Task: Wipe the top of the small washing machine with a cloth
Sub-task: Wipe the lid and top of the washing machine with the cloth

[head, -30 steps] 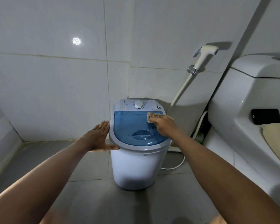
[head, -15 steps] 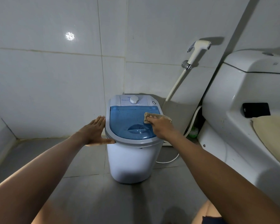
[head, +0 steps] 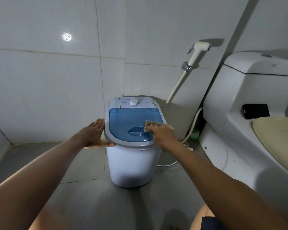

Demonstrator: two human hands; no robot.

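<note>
A small white washing machine with a see-through blue lid and a grey rim stands on the floor by the tiled wall. Its white dial sits on the rear panel. My right hand presses a beige cloth onto the lid's right side, beside the lid's recessed handle. My left hand lies flat against the machine's left rim, fingers spread, thumb along the front edge.
A white toilet fills the right side, with a black phone and a cream seat cover on it. A bidet sprayer hangs on the wall with its hose trailing down. Grey floor tiles surround the machine.
My right hand has slid the cloth from the lid's far right corner toward me, down to the handle recess. My left hand stays on the left rim.
</note>
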